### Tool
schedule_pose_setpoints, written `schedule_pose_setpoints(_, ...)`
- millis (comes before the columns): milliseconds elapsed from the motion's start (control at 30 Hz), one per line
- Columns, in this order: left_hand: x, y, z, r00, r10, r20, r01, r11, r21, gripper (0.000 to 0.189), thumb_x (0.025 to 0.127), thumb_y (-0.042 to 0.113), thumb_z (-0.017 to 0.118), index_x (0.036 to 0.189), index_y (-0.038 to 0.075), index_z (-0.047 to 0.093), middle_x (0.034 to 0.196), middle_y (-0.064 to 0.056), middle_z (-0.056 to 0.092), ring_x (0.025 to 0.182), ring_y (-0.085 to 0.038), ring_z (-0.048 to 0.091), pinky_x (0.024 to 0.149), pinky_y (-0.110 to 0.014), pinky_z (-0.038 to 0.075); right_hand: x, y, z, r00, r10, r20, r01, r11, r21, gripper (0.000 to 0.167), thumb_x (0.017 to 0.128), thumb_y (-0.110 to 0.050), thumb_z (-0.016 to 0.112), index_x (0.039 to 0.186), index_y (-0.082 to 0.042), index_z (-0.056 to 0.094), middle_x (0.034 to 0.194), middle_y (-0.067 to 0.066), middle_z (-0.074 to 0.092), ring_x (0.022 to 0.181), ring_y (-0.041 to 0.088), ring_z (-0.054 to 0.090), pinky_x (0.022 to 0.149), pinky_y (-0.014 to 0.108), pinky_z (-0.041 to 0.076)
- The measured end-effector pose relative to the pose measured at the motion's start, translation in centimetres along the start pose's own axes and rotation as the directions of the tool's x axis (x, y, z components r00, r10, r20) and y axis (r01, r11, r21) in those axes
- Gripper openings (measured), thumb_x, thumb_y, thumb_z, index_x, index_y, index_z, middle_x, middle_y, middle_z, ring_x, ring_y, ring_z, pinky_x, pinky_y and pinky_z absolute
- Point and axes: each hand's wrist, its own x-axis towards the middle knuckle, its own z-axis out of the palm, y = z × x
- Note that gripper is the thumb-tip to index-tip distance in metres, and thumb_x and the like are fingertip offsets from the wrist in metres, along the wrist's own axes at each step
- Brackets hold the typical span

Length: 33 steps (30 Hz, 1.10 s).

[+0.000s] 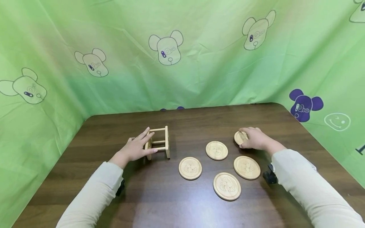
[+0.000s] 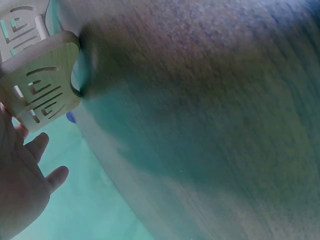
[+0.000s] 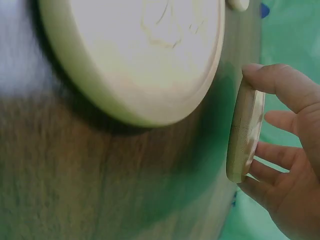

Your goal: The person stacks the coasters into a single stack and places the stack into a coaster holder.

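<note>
Simultaneously Resting and Pinching

My left hand (image 1: 136,148) is resting on the wooden rack (image 1: 167,143), its fingers spreading rather than clamping and hiding part of its left end. My right hand (image 1: 256,139) is pinching the held disc (image 1: 240,138) by its rim, between thumb and fingers; whether that disc is touching the table (image 1: 105,134) I am unable to tell. Four more are lying flat between and in front of my hands: the far disc (image 1: 216,150), sitting nearly in line between rack and held disc; the left disc (image 1: 190,168), lying nearest the rack; the right disc (image 1: 246,167); and the near disc (image 1: 227,186), lying closest to me. A black device (image 1: 270,174) is showing beside my right sleeve (image 1: 302,179). Beyond the table, a printed green cloth (image 1: 125,87) is hanging.
</note>
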Motion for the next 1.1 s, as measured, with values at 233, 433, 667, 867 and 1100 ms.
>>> schedule_pose_setpoints(233,-0.1,0.1,-0.1,1.000,-0.009,0.005,0.009,1.000,0.004,0.079,0.078,0.062,0.041,0.138,0.015,0.021,0.144,-0.006,0.005,0.122,-0.026,0.029,0.090,-0.053,0.018,-0.2,-1.7,-0.4,1.000,-0.020,-0.012,0.020,0.999,0.026,0.061,0.065,-0.019,0.069,0.115,0.010,0.046,0.110,0.030,0.047,0.100,0.046,0.038,0.082,0.052,0.027)
schedule_pose_setpoints(433,0.0,0.2,-0.1,1.000,-0.014,0.013,0.014,1.000,0.004,0.079,0.078,0.063,0.040,0.139,0.016,0.020,0.144,-0.003,0.003,0.122,-0.026,0.030,0.090,-0.053,0.017,-0.3,-2.6,-0.4,0.999,-0.040,-0.016,0.040,0.999,0.027,0.061,0.065,-0.018,0.070,0.115,0.009,0.047,0.111,0.030,0.047,0.100,0.046,0.038,0.082,0.053,0.028)
schedule_pose_setpoints(667,-0.1,0.2,-0.2,1.000,-0.010,0.015,0.010,1.000,-0.003,0.080,0.078,0.064,0.039,0.139,0.016,0.020,0.144,-0.004,0.003,0.122,-0.026,0.029,0.090,-0.054,0.017,-0.3,-3.5,0.0,0.995,-0.089,-0.037,0.090,0.996,0.028,0.063,0.062,-0.021,0.072,0.113,0.008,0.048,0.109,0.028,0.049,0.097,0.044,0.041,0.081,0.051,0.030)
schedule_pose_setpoints(867,0.0,0.1,-0.1,1.000,-0.010,0.015,0.010,1.000,-0.001,0.081,0.077,0.066,0.037,0.139,0.016,0.019,0.144,-0.004,0.002,0.122,-0.026,0.029,0.091,-0.053,0.017,-0.2,-4.6,0.2,0.994,-0.105,-0.024,0.106,0.993,0.055,0.063,0.062,-0.020,0.071,0.115,0.007,0.048,0.110,0.027,0.049,0.099,0.042,0.040,0.082,0.051,0.030)
schedule_pose_setpoints(1100,0.0,0.0,0.0,1.000,-0.012,0.010,0.012,1.000,-0.001,0.081,0.077,0.065,0.038,0.139,0.016,0.019,0.144,-0.003,0.001,0.123,-0.025,0.028,0.090,-0.053,0.017,0.0,-5.7,0.5,0.991,-0.129,-0.023,0.130,0.989,0.068,0.062,0.061,-0.018,0.070,0.115,0.005,0.049,0.110,0.025,0.049,0.099,0.040,0.040,0.083,0.049,0.032)
